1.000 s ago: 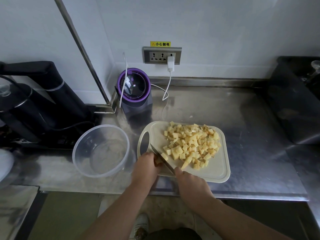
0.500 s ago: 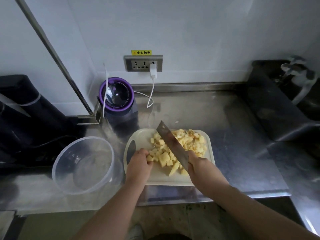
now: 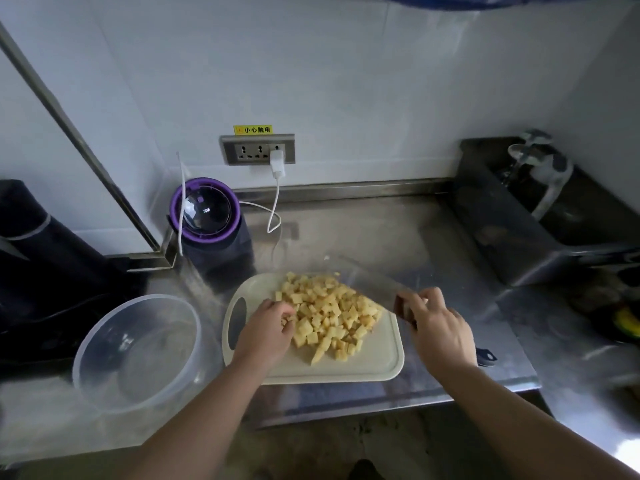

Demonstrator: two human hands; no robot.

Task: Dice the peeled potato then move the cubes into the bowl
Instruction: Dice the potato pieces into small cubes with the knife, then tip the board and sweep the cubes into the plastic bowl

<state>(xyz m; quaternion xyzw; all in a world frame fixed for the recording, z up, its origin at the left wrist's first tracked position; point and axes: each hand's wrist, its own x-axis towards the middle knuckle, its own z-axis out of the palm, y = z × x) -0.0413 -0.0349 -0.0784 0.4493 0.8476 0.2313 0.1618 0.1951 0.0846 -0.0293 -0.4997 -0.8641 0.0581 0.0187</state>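
- Stainless steel tabletop [image 3: 433,244] runs along a white wall, and a cream cutting board [image 3: 377,362] lies flat near its front edge.
- The potato cubes [image 3: 329,313] sit in one loose yellow heap on the far half of the board. The near strip of the board is bare.
- The left hand [image 3: 268,332] is at the heap's left edge with its fingers bent down into the cubes. From here I cannot tell whether its grip has closed on any of them or only touches them.
- The right hand [image 3: 438,329] has a tight grip on the knife [image 3: 367,277], fingers wrapped round the handle.
- The broad blade is blurred. It slants over the heap's far right side, off the board as far as I can see.
- The dark butt of the handle pokes out behind the wrist.
- The clear plastic bowl [image 3: 100,386] stands just left of the board, upright, with nothing in it.
- A blender [image 3: 207,216] with a purple ring stands at the back left.
- Above it a white charger [image 3: 277,162] is plugged into the wall socket [image 3: 258,149].
- A dark sink [image 3: 519,244] sits at the right end.
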